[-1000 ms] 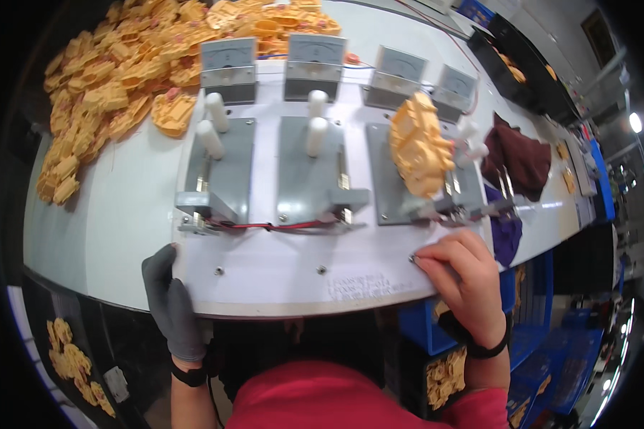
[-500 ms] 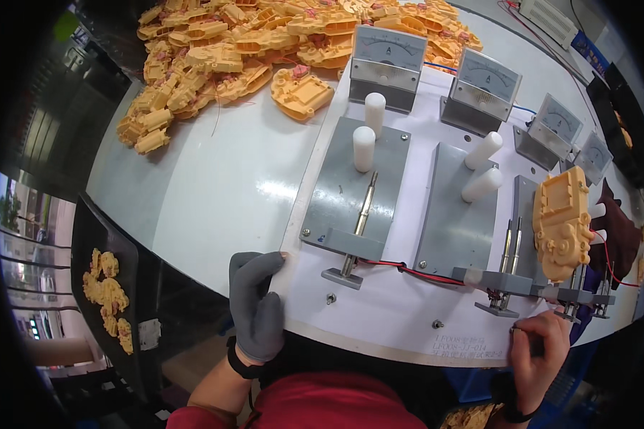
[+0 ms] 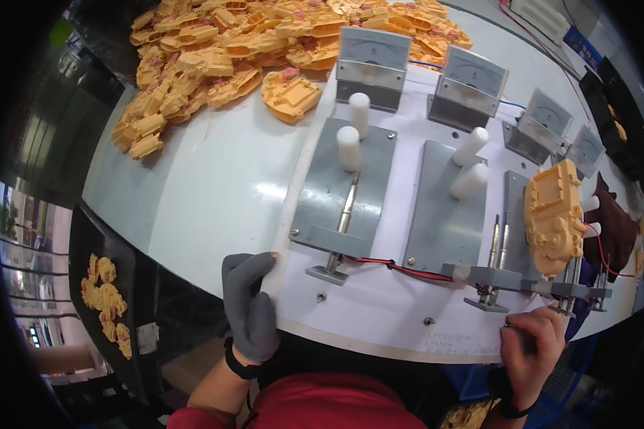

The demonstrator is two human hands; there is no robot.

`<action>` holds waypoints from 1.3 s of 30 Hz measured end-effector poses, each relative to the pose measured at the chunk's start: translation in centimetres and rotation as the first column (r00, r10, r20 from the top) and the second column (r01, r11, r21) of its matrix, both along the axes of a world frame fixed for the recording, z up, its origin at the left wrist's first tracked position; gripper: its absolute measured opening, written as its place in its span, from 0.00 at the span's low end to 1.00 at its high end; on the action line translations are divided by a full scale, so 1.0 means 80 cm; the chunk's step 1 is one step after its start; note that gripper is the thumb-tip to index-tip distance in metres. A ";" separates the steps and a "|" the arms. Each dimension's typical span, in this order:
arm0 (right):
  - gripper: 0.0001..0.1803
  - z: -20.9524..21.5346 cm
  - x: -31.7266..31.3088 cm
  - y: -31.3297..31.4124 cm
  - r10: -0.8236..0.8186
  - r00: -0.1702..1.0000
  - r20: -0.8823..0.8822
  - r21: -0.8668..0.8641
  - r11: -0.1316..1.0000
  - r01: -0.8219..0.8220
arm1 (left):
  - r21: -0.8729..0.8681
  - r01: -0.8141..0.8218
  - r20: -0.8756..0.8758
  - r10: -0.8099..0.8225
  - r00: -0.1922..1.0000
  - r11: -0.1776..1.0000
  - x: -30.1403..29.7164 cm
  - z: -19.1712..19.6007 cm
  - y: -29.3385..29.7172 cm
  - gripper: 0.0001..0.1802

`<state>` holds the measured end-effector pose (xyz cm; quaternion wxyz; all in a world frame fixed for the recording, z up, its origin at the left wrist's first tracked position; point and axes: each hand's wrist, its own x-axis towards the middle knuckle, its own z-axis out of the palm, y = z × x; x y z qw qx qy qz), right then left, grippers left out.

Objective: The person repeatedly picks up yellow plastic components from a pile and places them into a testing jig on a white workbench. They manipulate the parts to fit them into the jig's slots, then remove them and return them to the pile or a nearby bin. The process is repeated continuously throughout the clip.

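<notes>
My left hand (image 3: 252, 307), in a grey glove with a bare fingertip, rests at the left edge of the white test board (image 3: 379, 325). Its thumb and bent forefinger are apart, with nothing between them. My bare right hand (image 3: 535, 347) is closed at the board's front edge, thumb and forefinger pinching a small metal toggle switch (image 3: 509, 327), mostly hidden by the fingers. Just beyond it, an orange plastic housing (image 3: 554, 218) with a red wire sits on a grey fixture, above metal probe pins (image 3: 567, 275) and against white pegs (image 3: 590, 229).
Two grey fixture plates (image 3: 347, 189) (image 3: 447, 214) with white pegs stand to the left. Several analog meters (image 3: 373, 57) line the back. Orange housings (image 3: 222, 61) are heaped at the far left, and a black tray (image 3: 139, 286) holds more. Dark cloth (image 3: 612, 218) lies at right.
The whole view has shifted slightly, so the board and fixtures appear a little further left. Both hands keep their places and poses on the board, and the orange housing stays on its fixture.
</notes>
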<state>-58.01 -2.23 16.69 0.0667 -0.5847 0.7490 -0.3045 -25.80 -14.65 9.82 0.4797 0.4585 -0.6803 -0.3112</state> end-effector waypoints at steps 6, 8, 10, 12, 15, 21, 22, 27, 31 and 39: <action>0.13 -0.004 -0.009 -0.007 0.100 0.990 -0.099 -0.013 0.995 -0.101 | -0.007 -0.073 0.017 0.073 0.997 0.997 0.005 -0.012 0.002 0.24; 0.14 -0.002 -0.010 -0.009 0.113 0.987 -0.114 -0.015 0.993 -0.116 | -0.014 -0.103 -0.011 0.103 0.995 0.995 0.000 -0.009 0.001 0.25; 0.14 0.000 -0.011 -0.009 0.131 0.984 -0.119 -0.032 0.990 -0.135 | -0.025 -0.095 0.009 0.095 0.995 0.995 -0.003 -0.007 -0.001 0.25; 0.15 -0.002 -0.010 -0.008 0.130 0.985 -0.111 -0.040 0.990 -0.136 | -0.023 -0.098 0.020 0.098 0.995 0.995 -0.003 -0.006 -0.001 0.26; 0.15 -0.002 -0.010 -0.008 0.151 0.982 -0.115 -0.050 0.986 -0.158 | -0.011 -0.101 0.005 0.101 0.995 0.995 -0.003 -0.008 -0.001 0.26; 0.16 -0.009 -0.010 -0.009 0.173 0.971 -0.165 -0.123 0.973 -0.194 | -0.018 -0.074 0.003 0.074 0.997 0.997 0.002 -0.010 -0.001 0.26; 0.17 -0.010 -0.010 -0.008 0.172 0.971 -0.169 -0.141 0.970 -0.196 | -0.019 -0.070 0.005 0.070 0.998 0.997 0.003 -0.010 -0.001 0.26; 0.16 -0.010 -0.010 -0.009 0.174 0.968 -0.183 -0.136 0.970 -0.200 | -0.021 -0.065 0.021 0.065 0.998 0.998 0.003 -0.009 -0.002 0.25; 0.17 -0.010 -0.010 -0.010 0.156 0.973 -0.172 -0.144 0.973 -0.181 | -0.027 -0.062 0.022 0.062 0.998 0.998 0.001 -0.008 -0.003 0.26; 0.16 -0.008 -0.006 -0.011 0.138 0.976 -0.171 -0.148 0.975 -0.164 | -0.047 -0.058 0.029 0.059 0.998 0.997 0.000 -0.006 -0.003 0.25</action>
